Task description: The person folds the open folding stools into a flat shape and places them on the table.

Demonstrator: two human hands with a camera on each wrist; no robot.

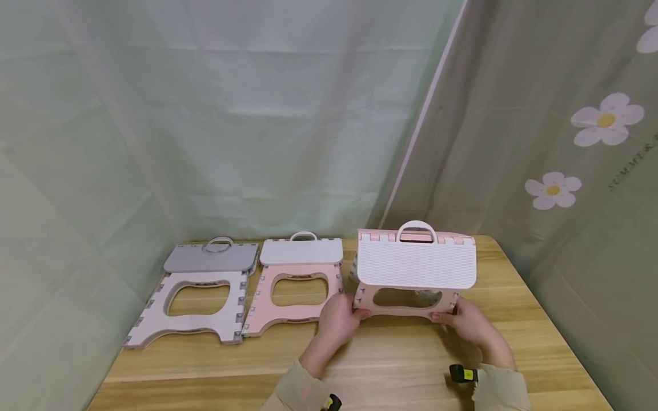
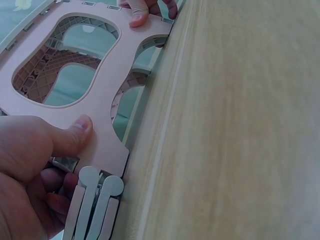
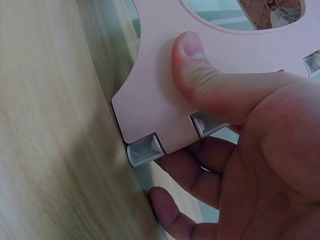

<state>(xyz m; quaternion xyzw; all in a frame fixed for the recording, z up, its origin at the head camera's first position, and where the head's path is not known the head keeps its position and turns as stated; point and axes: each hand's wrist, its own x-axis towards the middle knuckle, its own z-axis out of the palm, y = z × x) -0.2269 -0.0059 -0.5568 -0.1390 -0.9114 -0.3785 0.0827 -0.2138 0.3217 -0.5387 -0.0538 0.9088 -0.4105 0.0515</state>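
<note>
A pink and white folding step stool (image 1: pixel 416 262) stands partly unfolded at the right of the table, its woven-textured white seat tilted towards me and a white loop handle on top. My left hand (image 1: pixel 338 318) grips the lower left corner of its pink leg panel (image 2: pixel 102 132), thumb on the front face and fingers curled behind. At the opposite lower corner, my right hand (image 1: pixel 474 326) holds the same panel, its thumb (image 3: pixel 195 65) pressed flat on the pink face. Through the cutout in the left wrist view, the brown-pink lattice of the rear leg panel shows.
Left of the held stool lies a flat-folded pink stool (image 1: pixel 292 311) with a white top, beside a flat-folded grey and white one (image 1: pixel 236 297). They rest on a wood-grain table (image 1: pixel 390 365). Pale curtains (image 1: pixel 288 125) hang behind and on both sides.
</note>
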